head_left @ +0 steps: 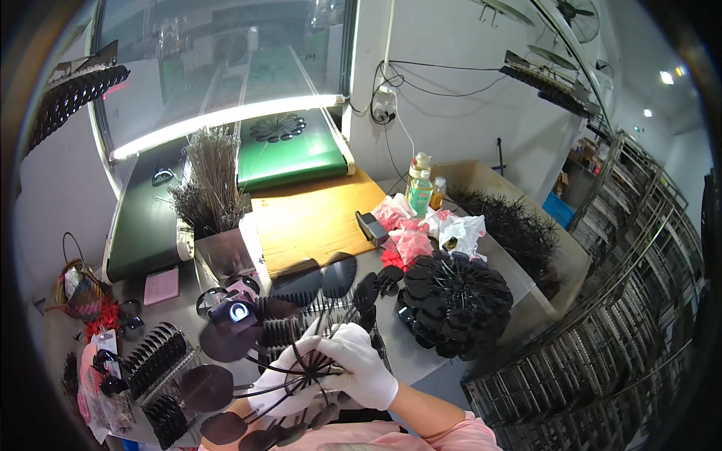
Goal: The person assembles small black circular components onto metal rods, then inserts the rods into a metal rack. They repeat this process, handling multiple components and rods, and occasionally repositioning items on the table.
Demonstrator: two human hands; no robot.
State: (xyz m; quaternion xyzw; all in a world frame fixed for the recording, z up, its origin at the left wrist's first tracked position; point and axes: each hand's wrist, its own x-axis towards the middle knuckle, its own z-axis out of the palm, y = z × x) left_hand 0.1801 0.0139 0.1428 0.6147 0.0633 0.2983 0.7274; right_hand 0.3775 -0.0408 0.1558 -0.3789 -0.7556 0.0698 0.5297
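Observation:
Both hands wear white gloves and are together near the lower middle of the head view. They hold a black spoked rack (207,388), its thin spokes spreading from a hub and ending in dark oval lenses. My left hand (280,396) is closed around the spokes from the left and below. On the other side, my right hand (359,366) has its fingers bent in at the hub; its fingertips are partly hidden. Just beyond the hands lies a row of black slotted holders (282,331), with large dark lenses (339,275) standing behind it.
A stack of filled lens racks (457,301) stands at right. Behind are crumpled pink and white wraps (412,242), bottles (420,194) and a bin of black spiky pieces (519,225). A green conveyor (293,167), a bundle of thin wires (209,177) and a lit lamp (238,311) are ahead.

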